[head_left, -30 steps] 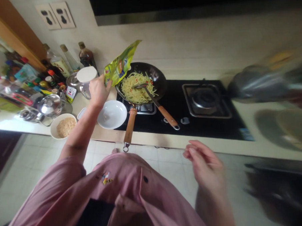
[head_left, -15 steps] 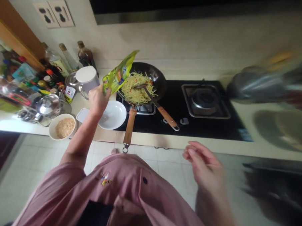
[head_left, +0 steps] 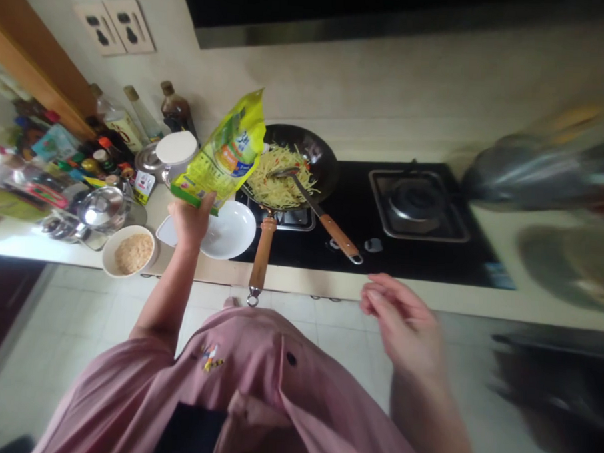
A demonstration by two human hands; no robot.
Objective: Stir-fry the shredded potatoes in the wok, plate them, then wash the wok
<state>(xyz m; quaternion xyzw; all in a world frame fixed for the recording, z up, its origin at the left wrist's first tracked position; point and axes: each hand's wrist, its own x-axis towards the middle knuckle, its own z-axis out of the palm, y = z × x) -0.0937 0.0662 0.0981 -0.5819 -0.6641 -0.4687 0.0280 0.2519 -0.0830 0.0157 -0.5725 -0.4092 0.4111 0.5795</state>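
Observation:
My left hand (head_left: 191, 220) grips the bottom end of a yellow-green seasoning pouch (head_left: 230, 150), which tilts with its top towards the wok (head_left: 322, 157). Shredded pale vegetable (head_left: 279, 179) with red bits lies in the wok. A spatula (head_left: 334, 231) rests with its head in the food and its wooden handle across the hob. Towards me points the wok's wooden handle (head_left: 262, 255). My right hand (head_left: 402, 324) hovers before the counter edge, fingers curled against the thumb; whatever may be inside them is hidden.
A white plate (head_left: 234, 230) stands left of the wok handle, and a bowl of light brown bits (head_left: 133, 252) is further left. Bottles (head_left: 174, 107), a lidded white jug (head_left: 178, 147) and jars crowd the left counter. The second burner (head_left: 416, 198) is at right.
The pouch has turned so its printed front faces me more fully, and my left wrist has rotated. My right hand has shifted slightly up and left, still curled.

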